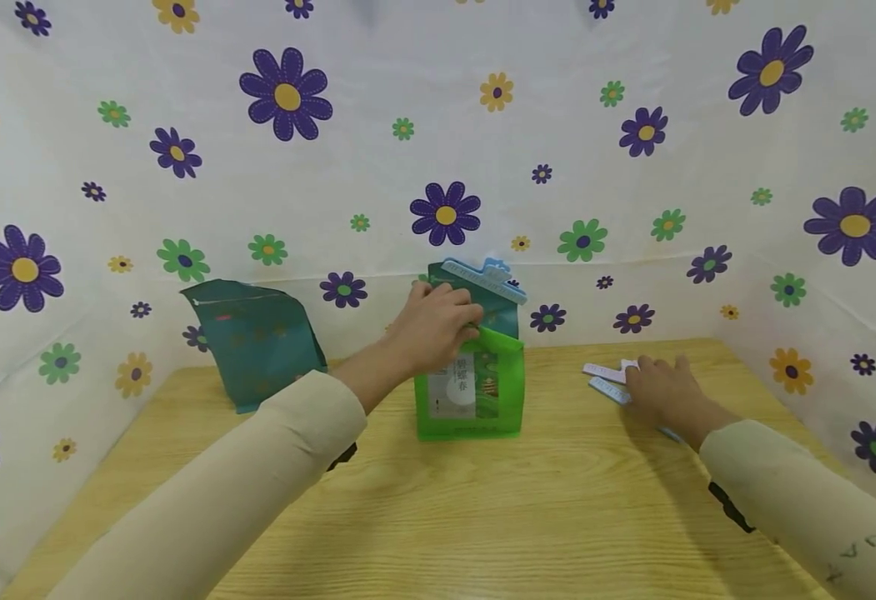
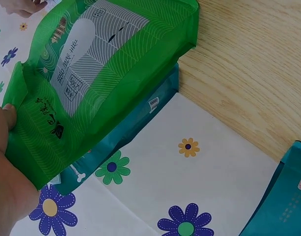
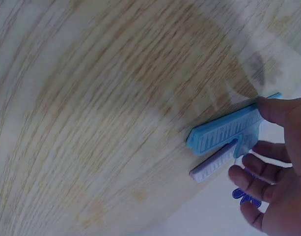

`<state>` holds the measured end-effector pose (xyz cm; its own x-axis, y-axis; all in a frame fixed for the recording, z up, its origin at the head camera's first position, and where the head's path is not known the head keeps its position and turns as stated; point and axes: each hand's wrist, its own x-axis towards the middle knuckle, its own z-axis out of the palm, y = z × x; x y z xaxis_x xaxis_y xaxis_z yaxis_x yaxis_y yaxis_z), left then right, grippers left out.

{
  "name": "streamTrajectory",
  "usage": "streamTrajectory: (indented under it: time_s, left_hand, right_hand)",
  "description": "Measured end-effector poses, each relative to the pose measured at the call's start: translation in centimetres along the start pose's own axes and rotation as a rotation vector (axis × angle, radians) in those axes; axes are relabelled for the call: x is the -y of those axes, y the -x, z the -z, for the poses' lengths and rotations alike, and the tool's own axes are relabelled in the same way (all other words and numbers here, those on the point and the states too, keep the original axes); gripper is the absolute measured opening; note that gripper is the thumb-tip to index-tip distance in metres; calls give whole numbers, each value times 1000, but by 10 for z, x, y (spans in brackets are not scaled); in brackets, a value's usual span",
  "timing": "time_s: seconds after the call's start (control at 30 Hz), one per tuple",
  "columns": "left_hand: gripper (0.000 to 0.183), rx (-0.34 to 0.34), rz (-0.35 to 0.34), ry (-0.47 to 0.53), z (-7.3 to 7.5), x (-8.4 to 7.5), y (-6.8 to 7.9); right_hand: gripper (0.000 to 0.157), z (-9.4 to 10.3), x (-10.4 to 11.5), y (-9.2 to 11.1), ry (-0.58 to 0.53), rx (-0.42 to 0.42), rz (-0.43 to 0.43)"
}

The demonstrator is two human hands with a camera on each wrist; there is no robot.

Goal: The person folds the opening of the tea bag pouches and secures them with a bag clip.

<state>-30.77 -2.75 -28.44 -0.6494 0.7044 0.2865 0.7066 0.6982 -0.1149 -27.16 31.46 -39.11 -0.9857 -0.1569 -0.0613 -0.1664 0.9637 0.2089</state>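
My left hand (image 1: 438,325) pinches the folded top of a bright green tea bag (image 1: 508,392), which stands on the table. In the left wrist view the thumb lies against the top of the green bag (image 2: 116,83). On the right, my right hand (image 1: 666,396) reaches over a blue sealing clip (image 1: 608,389) and a pale purple sealing clip (image 1: 603,372). The right wrist view has the thumb at one end of the blue clip (image 3: 224,130), the fingers loosely bent and spread beside its handle. The purple clip (image 3: 214,164) lies alongside.
Behind the green bag stands a teal bag (image 1: 508,317) with a light blue clip (image 1: 483,279) across its top. Another teal bag (image 1: 257,342), with no clip on it, stands at the left. A flowered cloth (image 1: 377,75) hangs around the wooden table (image 1: 438,517).
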Motion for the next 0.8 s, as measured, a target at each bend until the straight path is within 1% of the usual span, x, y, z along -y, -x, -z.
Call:
streamTrajectory:
  time_s: [0.13,0.23,0.37,0.53,0.67,0.8]
  left_hand:
    - [19,9,-7,2,0,-1,0]
    - [19,14,-3,9,0,-1,0]
    - [20,21,11,18,1,-1,-1]
    - [20,27,27,28,1,0,-3]
    - [20,23,23,19,0,1,-3]
    - [20,29,21,11,0,0,-2]
  right_hand:
    - [46,-1,0,3,-23,42,-38]
    - [50,0,1,3,-36,46,-41]
    - [55,3,2,2,-38,31,-8]
    - [51,7,0,-1,-59,40,41]
    - [46,9,1,-4,-84,69,43]
    - [48,13,2,-4,-94,73,51]
